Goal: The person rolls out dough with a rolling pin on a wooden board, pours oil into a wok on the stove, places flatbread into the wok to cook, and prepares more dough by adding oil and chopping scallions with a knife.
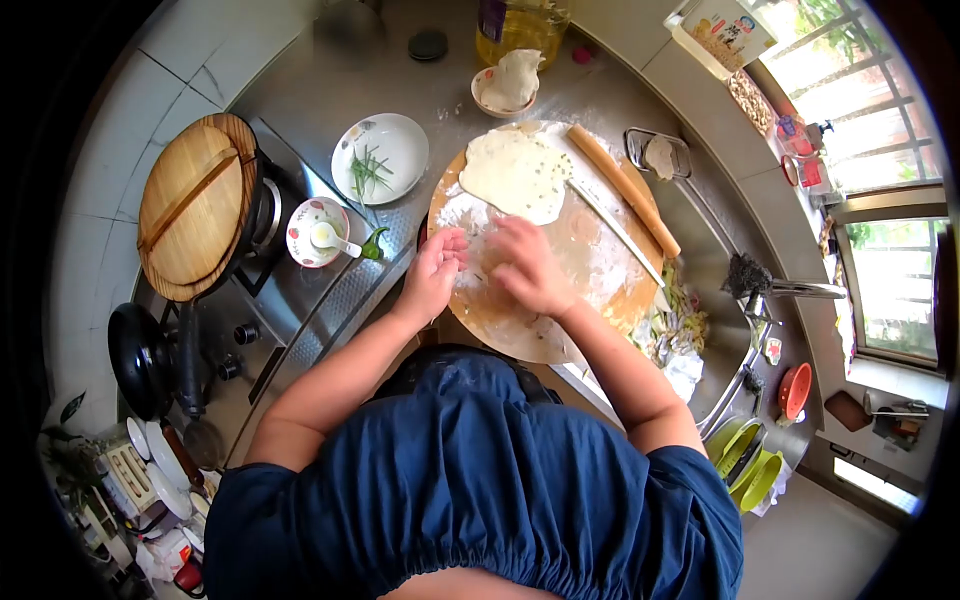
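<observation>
My left hand (437, 275) is over the near left edge of a round, floured wooden board (590, 265), fingers loosely bent and nothing visible in them. Beside it, my right hand (527, 268) hovers above the floury surface, blurred by motion, with thumb and fingers apart and no object seen between them. Just beyond both hands lies a flat sheet of rolled dough (515, 175), dotted with green bits on its right part. A thick rolling pin (625, 190) rests along the board's right side. Nearer the middle lies a thin pale stick (617, 233).
Left of the board are a plate with green sprigs (390, 140), a bowl with a white spoon (318, 232), a green pepper (373, 245) and a lidded pan (195, 205). Behind stand a bowl of dough (510, 85) and an oil jug (515, 30). A sink (725, 345) is right.
</observation>
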Motion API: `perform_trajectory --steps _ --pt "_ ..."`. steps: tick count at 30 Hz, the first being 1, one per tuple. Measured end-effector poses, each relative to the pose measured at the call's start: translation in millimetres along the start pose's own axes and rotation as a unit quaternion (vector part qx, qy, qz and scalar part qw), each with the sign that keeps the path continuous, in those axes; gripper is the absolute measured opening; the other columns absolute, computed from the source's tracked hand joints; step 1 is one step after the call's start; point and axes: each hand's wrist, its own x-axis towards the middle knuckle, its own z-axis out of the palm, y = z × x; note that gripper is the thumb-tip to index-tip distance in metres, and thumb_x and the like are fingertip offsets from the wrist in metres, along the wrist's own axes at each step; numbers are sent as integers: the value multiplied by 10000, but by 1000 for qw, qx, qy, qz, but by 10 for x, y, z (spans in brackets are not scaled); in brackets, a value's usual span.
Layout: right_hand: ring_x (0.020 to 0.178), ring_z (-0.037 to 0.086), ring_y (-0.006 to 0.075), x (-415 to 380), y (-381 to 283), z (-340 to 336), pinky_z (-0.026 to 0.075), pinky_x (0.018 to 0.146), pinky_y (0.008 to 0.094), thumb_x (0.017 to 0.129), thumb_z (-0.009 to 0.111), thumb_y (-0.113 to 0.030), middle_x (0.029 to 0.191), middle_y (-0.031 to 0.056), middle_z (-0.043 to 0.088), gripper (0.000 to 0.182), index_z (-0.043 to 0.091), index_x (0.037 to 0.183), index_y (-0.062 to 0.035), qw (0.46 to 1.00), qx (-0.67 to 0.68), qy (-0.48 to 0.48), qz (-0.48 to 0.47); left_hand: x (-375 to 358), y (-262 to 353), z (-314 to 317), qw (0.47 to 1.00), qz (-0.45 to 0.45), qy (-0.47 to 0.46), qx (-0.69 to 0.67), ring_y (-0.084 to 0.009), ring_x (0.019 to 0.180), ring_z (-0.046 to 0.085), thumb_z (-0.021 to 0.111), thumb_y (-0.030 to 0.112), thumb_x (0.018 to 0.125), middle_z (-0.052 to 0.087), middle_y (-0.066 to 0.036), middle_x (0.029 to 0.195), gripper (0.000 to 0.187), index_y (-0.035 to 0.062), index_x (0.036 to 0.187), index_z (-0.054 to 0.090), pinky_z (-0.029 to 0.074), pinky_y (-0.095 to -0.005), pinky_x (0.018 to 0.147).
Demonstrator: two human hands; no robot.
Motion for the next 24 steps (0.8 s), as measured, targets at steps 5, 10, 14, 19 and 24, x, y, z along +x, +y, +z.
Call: perform_trajectory --steps 5,10,14,19,24 --pt "966 597 273 -247 -3 -406 483 832 371 830 603 -155 1044 147 619 269 601 1071 -36 956 107 127 243 0 2 54 996 -64 -64 15 -155 975 556 458 -4 889 553 -95 1114 351 -2 1238 491 470 -296 878" --pt "947 594 336 -357 -125 -286 483 830 414 766 670 -228 970 176 602 344 600 1035 -26 958 -76 -30 274 115 66 305 979 -66 -116 154 -144 937 569 588 33 851 573 -103 1116 364 -11 1206 525 485 -267 834" --pt "925 594 338 -271 -157 -331 480 809 428 762 661 -179 946 153 601 292 591 1000 -24 965 -50 -69 250 211 210 452 929 51 -179 319 -240 902 583 660 33 757 599 -107 1016 439 4 1178 539 489 -320 827" --pt "877 557 266 -438 -392 -451 454 782 380 721 611 -52 920 72 574 179 571 895 -61 981 -177 72 -17 263 290 612 849 316 -189 379 -333 933 554 617 23 717 576 -139 970 289 32 1005 588 458 -403 851" --pt "1073 538 261 -775 -341 -484 427 901 402 786 629 -193 1143 80 578 263 593 1015 -69 982 -165 -91 28 70 68 374 806 339 -209 438 -350 1003 532 522 29 769 583 -146 1036 273 27 1034 586 433 -421 914"
